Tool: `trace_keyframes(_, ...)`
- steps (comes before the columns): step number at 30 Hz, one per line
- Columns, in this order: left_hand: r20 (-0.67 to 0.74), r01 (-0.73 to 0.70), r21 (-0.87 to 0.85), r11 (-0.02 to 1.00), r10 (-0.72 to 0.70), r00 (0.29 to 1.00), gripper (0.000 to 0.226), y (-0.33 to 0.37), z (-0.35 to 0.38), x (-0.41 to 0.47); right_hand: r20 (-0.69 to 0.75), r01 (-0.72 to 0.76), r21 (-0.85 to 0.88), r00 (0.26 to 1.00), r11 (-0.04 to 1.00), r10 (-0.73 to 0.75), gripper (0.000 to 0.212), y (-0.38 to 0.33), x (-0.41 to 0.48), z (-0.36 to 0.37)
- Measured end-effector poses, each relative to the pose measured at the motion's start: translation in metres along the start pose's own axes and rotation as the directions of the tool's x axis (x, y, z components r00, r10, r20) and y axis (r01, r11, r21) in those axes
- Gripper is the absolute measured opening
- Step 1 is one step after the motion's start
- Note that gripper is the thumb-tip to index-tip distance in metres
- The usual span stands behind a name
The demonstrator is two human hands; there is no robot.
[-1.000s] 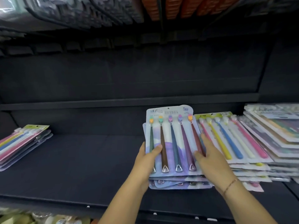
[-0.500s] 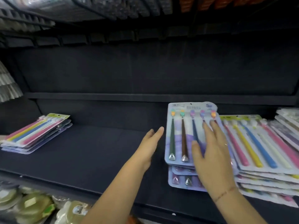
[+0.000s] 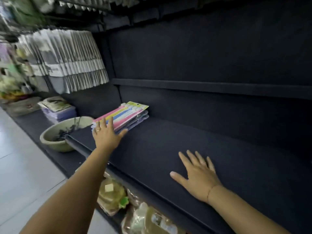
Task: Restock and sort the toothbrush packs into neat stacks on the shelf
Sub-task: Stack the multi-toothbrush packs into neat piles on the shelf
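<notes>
Left hand (image 3: pixel 108 135), fingers straight and splayed, lies over the near end of the packs (image 3: pixel 125 115), likely to square or draw the stack. Right hand (image 3: pixel 198 176), well to its right, rests flat and spread on the shelf (image 3: pixel 168 132), probably for support. Bowl (image 3: pixel 54 144) just left of the left hand.

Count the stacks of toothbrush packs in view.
1. The stack lies at the shelf's left end, by the left hand's fingertips. More may lie outside the frame.

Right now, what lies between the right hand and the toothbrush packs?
Only bare shelf separates right hand and toothbrush packs, seen in the head view.
</notes>
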State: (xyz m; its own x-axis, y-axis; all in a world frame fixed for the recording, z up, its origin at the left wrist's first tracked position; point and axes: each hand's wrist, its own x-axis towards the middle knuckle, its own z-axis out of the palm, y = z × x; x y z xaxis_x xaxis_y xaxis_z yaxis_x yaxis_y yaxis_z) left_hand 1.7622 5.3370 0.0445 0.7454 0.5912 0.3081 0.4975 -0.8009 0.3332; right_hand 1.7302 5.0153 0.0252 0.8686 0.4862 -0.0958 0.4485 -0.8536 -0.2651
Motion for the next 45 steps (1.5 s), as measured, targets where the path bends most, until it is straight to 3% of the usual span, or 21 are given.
trace_keyframes(3,0.082,0.062,0.017,0.998,-0.063,0.995,0.102,-0.028,0.007,0.031,-0.043,-0.012,-0.026,0.999,1.000,0.011,0.110,-0.002,0.009,0.010)
trace_keyframes(6,0.170,0.103,-0.114,0.988,-0.082,0.982,0.111,-0.045,0.018,0.043,-0.061,0.000,-0.037,0.998,0.999,-0.002,0.109,-0.002,0.011,0.014)
trace_keyframes(8,0.164,0.100,-0.191,0.976,-0.069,0.984,0.111,-0.049,0.024,0.044,-0.069,0.000,-0.046,0.998,0.999,-0.003,0.119,-0.002,0.012,0.016)
trace_keyframes(10,0.088,0.060,-0.215,0.975,-0.042,0.995,0.102,-0.045,0.026,0.042,-0.072,-0.005,-0.051,0.997,0.999,0.001,0.119,-0.003,0.011,0.017)
trace_keyframes(14,-0.025,-0.003,-0.178,0.984,-0.001,1.000,0.081,-0.033,0.026,0.029,-0.039,-0.022,-0.037,0.999,0.999,0.020,0.092,-0.006,0.009,0.013)
trace_keyframes(17,-0.083,-0.067,-0.125,0.990,0.057,0.995,0.075,-0.029,0.023,0.012,-0.035,-0.026,-0.036,0.999,0.999,0.025,0.092,-0.007,0.009,0.013)
trace_keyframes(20,-0.117,-0.119,-0.079,0.990,0.109,0.987,0.070,-0.019,0.020,-0.012,-0.041,-0.028,-0.039,0.999,0.999,0.027,0.086,-0.006,0.009,0.014)
trace_keyframes(23,-0.116,-0.184,-0.049,0.982,0.178,0.977,0.052,0.000,0.018,-0.041,-0.045,-0.018,-0.007,0.999,1.000,0.018,0.093,-0.006,0.009,0.012)
trace_keyframes(25,-0.083,-0.217,-0.038,0.976,0.213,0.974,0.049,0.016,0.016,-0.066,-0.099,-0.003,0.140,0.995,0.990,0.017,0.088,-0.006,0.009,0.009)
trace_keyframes(27,-0.049,-0.264,-0.066,0.962,0.261,0.964,0.051,0.034,0.009,-0.094,-0.169,0.008,0.423,0.983,0.906,0.071,0.079,-0.006,0.016,0.006)
trace_keyframes(29,-0.005,-0.353,-0.075,0.933,0.353,0.936,0.054,0.049,0.003,-0.121,-0.167,0.006,0.704,0.973,0.710,0.158,0.076,-0.008,0.027,0.002)
trace_keyframes(31,0.016,-0.367,-0.168,0.915,0.375,0.927,0.057,0.052,-0.004,-0.137,-0.112,-0.032,0.858,0.962,0.512,0.248,0.076,-0.010,0.041,-0.008)
trace_keyframes(32,-0.001,-0.296,-0.288,0.911,0.309,0.951,0.054,0.051,-0.013,-0.137,-0.085,-0.054,0.886,0.958,0.461,0.275,0.077,-0.009,0.047,-0.014)
trace_keyframes(34,-0.130,-0.111,-0.515,0.850,0.051,0.990,0.043,0.040,-0.023,-0.122,-0.033,-0.105,0.887,0.957,0.449,0.289,0.078,-0.007,0.060,-0.024)
trace_keyframes(36,-0.153,0.102,-0.471,0.876,-0.195,0.969,0.048,0.021,-0.023,-0.093,0.018,-0.164,0.860,0.956,0.484,0.293,0.080,-0.007,0.074,-0.027)
trace_keyframes(37,-0.057,0.210,-0.378,0.902,-0.249,0.967,0.056,0.013,-0.019,-0.081,0.041,-0.183,0.857,0.956,0.483,0.290,0.079,-0.009,0.081,-0.026)
trace_keyframes(38,0.077,0.274,-0.293,0.916,-0.263,0.962,0.064,0.007,-0.011,-0.073,0.057,-0.189,0.866,0.957,0.464,0.283,0.075,-0.012,0.087,-0.025)
trace_keyframes(40,0.283,0.270,-0.231,0.935,-0.201,0.938,0.067,0.007,0.005,-0.068,0.066,-0.175,0.889,0.963,0.422,0.262,0.065,-0.016,0.100,-0.021)
trace_keyframes(45,0.359,0.071,-0.303,0.950,0.045,0.932,0.060,0.022,0.008,-0.081,0.035,-0.128,0.939,0.958,0.318,0.284,0.045,-0.018,0.115,-0.013)
